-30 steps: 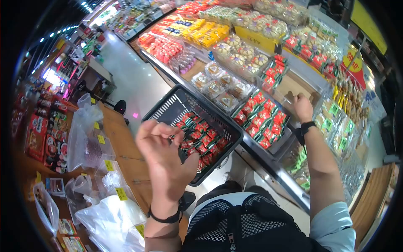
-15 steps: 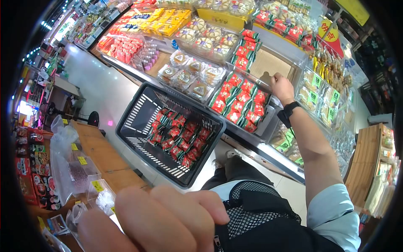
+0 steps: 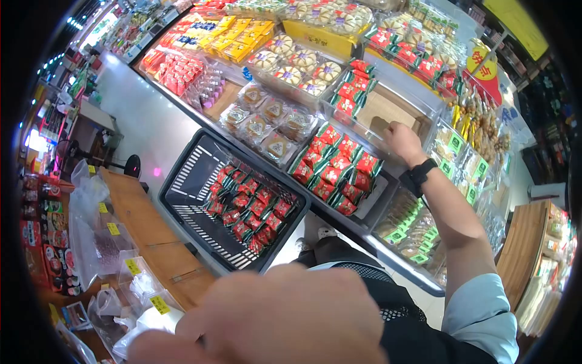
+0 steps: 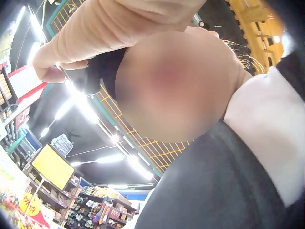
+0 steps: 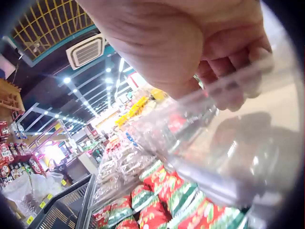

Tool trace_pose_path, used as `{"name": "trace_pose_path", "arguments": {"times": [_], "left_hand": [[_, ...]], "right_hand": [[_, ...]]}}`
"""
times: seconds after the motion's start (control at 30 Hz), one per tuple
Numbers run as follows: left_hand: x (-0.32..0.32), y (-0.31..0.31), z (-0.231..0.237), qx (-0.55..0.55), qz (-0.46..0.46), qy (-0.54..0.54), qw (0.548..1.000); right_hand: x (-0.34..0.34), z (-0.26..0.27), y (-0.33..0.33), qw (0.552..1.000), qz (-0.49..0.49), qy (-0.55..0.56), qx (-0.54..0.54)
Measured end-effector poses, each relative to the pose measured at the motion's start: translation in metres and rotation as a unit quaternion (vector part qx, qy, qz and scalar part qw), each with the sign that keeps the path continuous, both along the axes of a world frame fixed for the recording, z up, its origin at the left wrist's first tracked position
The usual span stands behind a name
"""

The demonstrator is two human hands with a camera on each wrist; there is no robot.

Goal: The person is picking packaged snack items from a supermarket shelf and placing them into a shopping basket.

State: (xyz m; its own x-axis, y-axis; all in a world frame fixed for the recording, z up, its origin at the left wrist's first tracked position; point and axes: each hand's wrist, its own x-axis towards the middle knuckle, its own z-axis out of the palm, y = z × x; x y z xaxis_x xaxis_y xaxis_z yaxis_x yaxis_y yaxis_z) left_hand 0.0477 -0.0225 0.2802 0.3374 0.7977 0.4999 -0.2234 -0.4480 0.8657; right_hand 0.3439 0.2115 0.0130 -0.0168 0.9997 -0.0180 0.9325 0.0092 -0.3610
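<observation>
My right hand (image 3: pixel 403 142) has its fingers curled over the clear wall of a bin with a bare tan bottom (image 3: pixel 388 109). In the right wrist view those curled fingers (image 5: pixel 231 93) show behind the clear plastic wall (image 5: pixel 157 121). Red-and-green packets (image 3: pixel 333 164) fill the bin just in front. Close to the head camera, my left hand (image 3: pixel 267 315) is large and blurred, its fingers bent. The left wrist view has that hand (image 4: pixel 109 31) raised near a blurred area, holding nothing visible. A dark basket (image 3: pixel 176 209) contains several similar red packets (image 3: pixel 248 209).
Clear-wrapped round items (image 3: pixel 267 124), yellow packs (image 3: pixel 242 39) and boxed pastries (image 3: pixel 297 67) lie along the display. Green-labelled bags (image 3: pixel 412 221) are at its right. A wooden counter (image 3: pixel 151 233) with plastic bags stands left, and a wooden shelf (image 3: pixel 524 249) stands right.
From above the basket, my left hand has come down and close to the head camera, covering the bottom of the view. My right hand stays at the bin wall while the head view has shifted.
</observation>
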Motion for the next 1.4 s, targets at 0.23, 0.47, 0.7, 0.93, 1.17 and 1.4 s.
{"name": "trace_pose_path", "arguments": {"times": [0.23, 0.47, 0.7, 0.93, 1.17, 1.4], "left_hand": [[0.053, 0.041, -0.036, -0.095, 0.102, 0.259, 0.956], [0.068, 0.056, -0.136, -0.317, 0.133, 0.301, 0.890], [0.074, 0.073, -0.172, -0.312, 0.148, 0.252, 0.904], [0.088, 0.122, -0.183, -0.409, 0.125, -0.080, 0.900], [0.071, 0.134, -0.210, -0.483, 0.026, -0.247, 0.840], [0.044, 0.134, -0.224, -0.485, -0.003, -0.297, 0.823]], "right_hand": [[-0.033, 0.048, 0.102, 0.989, 0.064, -0.019, 0.133], [-0.049, -0.004, 0.167, 0.961, 0.084, -0.168, 0.201], [-0.036, 0.006, 0.165, 0.941, 0.138, -0.162, 0.263], [-0.052, 0.125, 0.041, 0.945, 0.251, 0.119, 0.172], [-0.074, 0.107, -0.037, 0.923, 0.351, 0.147, 0.056], [-0.092, 0.108, -0.036, 0.919, 0.374, 0.125, -0.001]]}}
